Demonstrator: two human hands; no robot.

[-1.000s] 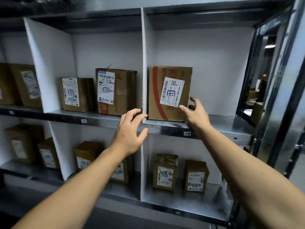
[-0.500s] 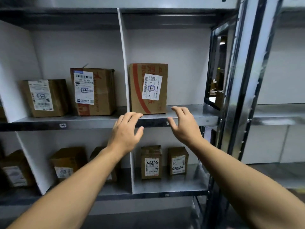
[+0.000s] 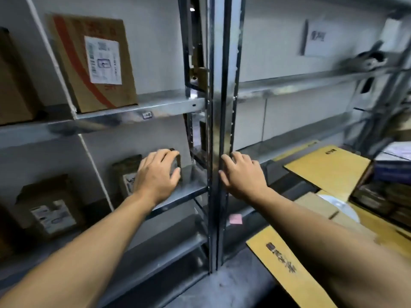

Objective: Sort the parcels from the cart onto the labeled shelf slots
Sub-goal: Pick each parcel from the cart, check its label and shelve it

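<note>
Hands drop right, away from striped parcel (image 3: 93, 63) seated in upper shelf slot (image 3: 169, 101) | left hand (image 3: 155, 174), right hand (image 3: 242, 174) fingers released, empty | risk: hasty swing raps right hand on post (image 3: 219, 85), left hand shifts small box (image 3: 175, 164) | cart parcels (image 3: 327, 167) wait right.

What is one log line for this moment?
left hand: empty, open, in front of small parcel on lower shelf | right hand: empty, open, beside steel upright | red-striped box: on upper shelf
</note>
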